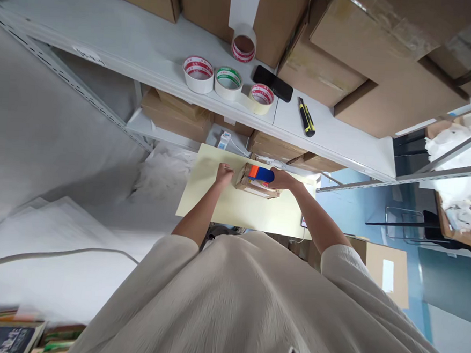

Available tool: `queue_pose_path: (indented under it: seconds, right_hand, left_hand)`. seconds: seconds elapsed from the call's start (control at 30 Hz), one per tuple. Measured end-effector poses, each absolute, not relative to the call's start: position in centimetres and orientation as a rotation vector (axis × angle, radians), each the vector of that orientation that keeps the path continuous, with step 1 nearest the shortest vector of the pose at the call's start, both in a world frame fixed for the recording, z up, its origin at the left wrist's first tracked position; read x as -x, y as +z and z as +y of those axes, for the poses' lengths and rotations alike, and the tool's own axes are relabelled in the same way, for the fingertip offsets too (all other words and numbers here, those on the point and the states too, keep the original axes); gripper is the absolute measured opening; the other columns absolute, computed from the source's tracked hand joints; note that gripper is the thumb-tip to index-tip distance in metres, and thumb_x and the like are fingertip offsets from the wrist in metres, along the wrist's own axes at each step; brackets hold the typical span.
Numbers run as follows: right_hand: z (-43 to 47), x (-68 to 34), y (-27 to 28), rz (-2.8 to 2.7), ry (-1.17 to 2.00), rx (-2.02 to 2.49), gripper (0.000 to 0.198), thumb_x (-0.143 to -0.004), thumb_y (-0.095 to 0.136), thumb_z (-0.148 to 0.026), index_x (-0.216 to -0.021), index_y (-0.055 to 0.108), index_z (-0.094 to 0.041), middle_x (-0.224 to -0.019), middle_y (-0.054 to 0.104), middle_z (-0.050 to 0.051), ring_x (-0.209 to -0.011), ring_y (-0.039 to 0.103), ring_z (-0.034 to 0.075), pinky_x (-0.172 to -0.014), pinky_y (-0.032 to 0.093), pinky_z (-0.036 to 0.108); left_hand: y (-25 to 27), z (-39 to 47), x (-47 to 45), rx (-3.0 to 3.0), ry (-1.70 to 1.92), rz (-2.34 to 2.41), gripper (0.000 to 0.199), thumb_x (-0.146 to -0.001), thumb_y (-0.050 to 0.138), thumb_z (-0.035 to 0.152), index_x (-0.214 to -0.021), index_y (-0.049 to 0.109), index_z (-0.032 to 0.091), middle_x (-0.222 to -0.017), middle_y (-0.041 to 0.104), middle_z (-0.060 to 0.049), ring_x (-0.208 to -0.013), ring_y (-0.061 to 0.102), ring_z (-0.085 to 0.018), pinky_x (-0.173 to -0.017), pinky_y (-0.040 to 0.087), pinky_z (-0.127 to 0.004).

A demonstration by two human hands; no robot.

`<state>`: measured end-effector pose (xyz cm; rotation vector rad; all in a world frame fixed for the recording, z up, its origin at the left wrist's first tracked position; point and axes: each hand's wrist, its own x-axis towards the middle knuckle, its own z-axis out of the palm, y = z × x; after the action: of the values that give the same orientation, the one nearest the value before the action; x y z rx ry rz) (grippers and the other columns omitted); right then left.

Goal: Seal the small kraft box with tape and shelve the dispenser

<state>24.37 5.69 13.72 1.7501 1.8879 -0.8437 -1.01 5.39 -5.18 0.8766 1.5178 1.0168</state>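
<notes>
A small brown cardboard box (pixel 257 190) lies on a pale yellow tabletop (pixel 197 182). My right hand (pixel 282 180) is closed around a blue and orange tape dispenser (pixel 264 174) over the top of the box. Just left of the box, with a gap between them, is my left hand (pixel 224 174). Its fingers are curled together in a pinch, and whatever may be between them is too small to make out. Part of the dispenser is hidden by my right hand.
A grey shelf (pixel 156 47) above the table's far edge holds several tape rolls (pixel 228 83), a black phone (pixel 273 83), a yellow-black utility knife (pixel 306 117) and large cartons (pixel 349 50). A lit phone (pixel 304 221) lies at the table's right edge. White packing material (pixel 165 174) is at the left.
</notes>
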Motion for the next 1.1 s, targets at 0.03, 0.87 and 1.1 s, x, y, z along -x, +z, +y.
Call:
queue_pose_path:
  seconds: [0.03,0.87,1.1]
  right_hand:
    - [5.7,-24.2,13.9,1.877,-0.851,-1.749,0.066,-0.085,0.090,-0.046,-0.141,0.063,-0.023,-0.132,0.082,0.018,-0.108,0.079,0.035,-0.078,0.059,0.036]
    - [4.9,-24.9,13.6,1.957,-0.792,-1.748,0.066,-0.086,0.094,-0.043,-0.142,0.065,-0.023,-0.133,0.082,0.019,-0.115,0.079,0.038,-0.086,0.059,0.037]
    - [4.6,-25.5,14.1,1.902,-0.767,-1.717,0.072,-0.083,0.093,-0.043,-0.146,0.065,-0.026,-0.134,0.082,0.018,-0.114,0.080,0.040,-0.087,0.061,0.040]
  left_hand:
    - [-5.5,5.2,0.6,-0.870,0.994,1.519,0.045,-0.078,0.084,0.017,-0.114,0.059,0.027,-0.089,0.070,0.003,-0.086,0.073,-0.019,-0.086,0.061,-0.035]
    - [-2.8,4.0,-2.0,-2.079,0.405,1.250,0.107,-0.103,0.072,0.066,-0.187,0.036,0.013,-0.193,0.030,-0.027,-0.184,0.015,-0.045,-0.147,0.005,-0.068]
    - [-2.3,3.1,-2.4,-2.161,0.441,1.298,0.103,-0.107,0.063,0.073,-0.187,0.038,0.012,-0.191,0.033,-0.028,-0.184,0.018,-0.042,-0.147,-0.004,-0.068]
